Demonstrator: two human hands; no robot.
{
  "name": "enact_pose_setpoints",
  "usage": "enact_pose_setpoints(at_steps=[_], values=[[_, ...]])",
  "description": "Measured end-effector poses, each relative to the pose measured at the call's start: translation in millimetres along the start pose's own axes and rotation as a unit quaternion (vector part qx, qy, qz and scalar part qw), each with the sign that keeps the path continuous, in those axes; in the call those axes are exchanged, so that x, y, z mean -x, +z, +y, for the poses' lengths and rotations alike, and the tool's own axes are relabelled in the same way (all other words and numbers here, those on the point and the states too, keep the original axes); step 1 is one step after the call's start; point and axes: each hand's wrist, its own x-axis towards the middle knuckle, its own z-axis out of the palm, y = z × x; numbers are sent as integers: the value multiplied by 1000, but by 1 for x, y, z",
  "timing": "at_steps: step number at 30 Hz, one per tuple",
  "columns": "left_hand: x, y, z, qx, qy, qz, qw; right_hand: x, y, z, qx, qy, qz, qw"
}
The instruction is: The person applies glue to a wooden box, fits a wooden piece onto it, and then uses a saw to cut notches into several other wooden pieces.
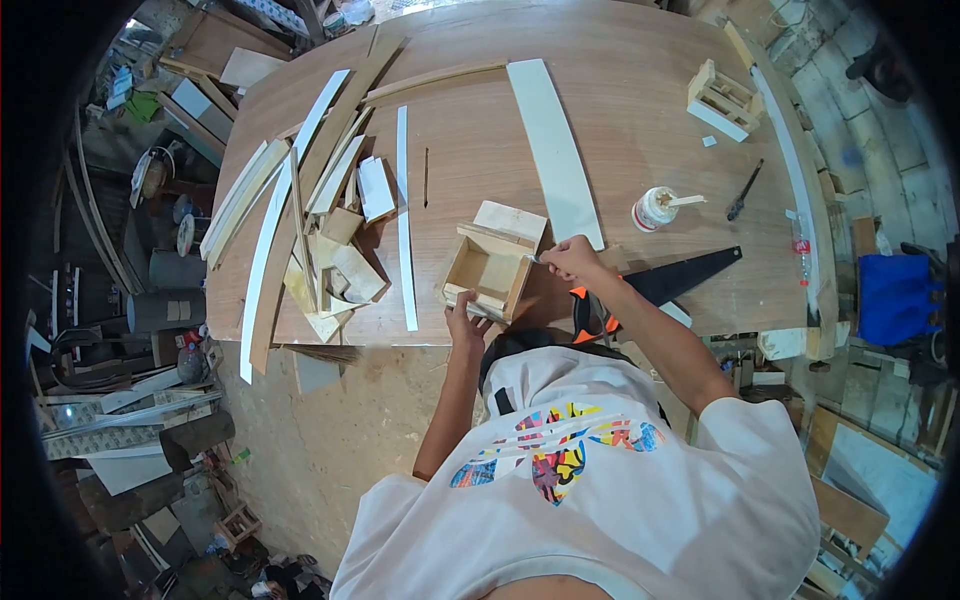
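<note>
A small open wooden box lies near the front edge of the wooden table, tilted slightly, with a pale board behind it. My left hand grips the box's front wall, thumb on its rim. At the box's right corner, my right hand is closed around a small thin item whose tip meets the wall; what it is cannot be made out. Just right of my hands lies a handsaw with an orange and black handle. A white glue jar with a stick in it stands farther right.
Wood strips and offcuts are heaped on the table's left side. A long white board lies behind the box. At the back right stand a second wooden box and, nearer, a dark screwdriver-like tool. A plastic bottle lies at the right edge.
</note>
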Motion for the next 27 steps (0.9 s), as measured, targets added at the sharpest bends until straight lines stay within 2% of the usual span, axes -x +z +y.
enact_pose_setpoints(at_steps=[7, 17, 19, 20, 22, 26, 27], values=[[2, 2, 1, -11, -1, 4, 1000, -8, 7, 0, -78, -27, -41, 996], [2, 4, -1, 2, 2, 2, 1000, 5, -9, 1, -15, -4, -19, 1000], [4, 9, 2, 4, 4, 10, 1000, 21, -12, -3, 50, -81, -7, 995], [5, 12, 5, -7, 6, 18, 1000, 27, -10, -2, 52, -82, -9, 995], [14, 22, 14, -19, 9, 28, 999, 43, -6, 0, 34, -174, -42, 983], [22, 37, 23, -52, 17, 49, 997, 79, 4, -8, 68, -216, -21, 974], [21, 38, 24, -58, 18, 44, 997, 80, 4, -5, 180, -325, 7, 928]])
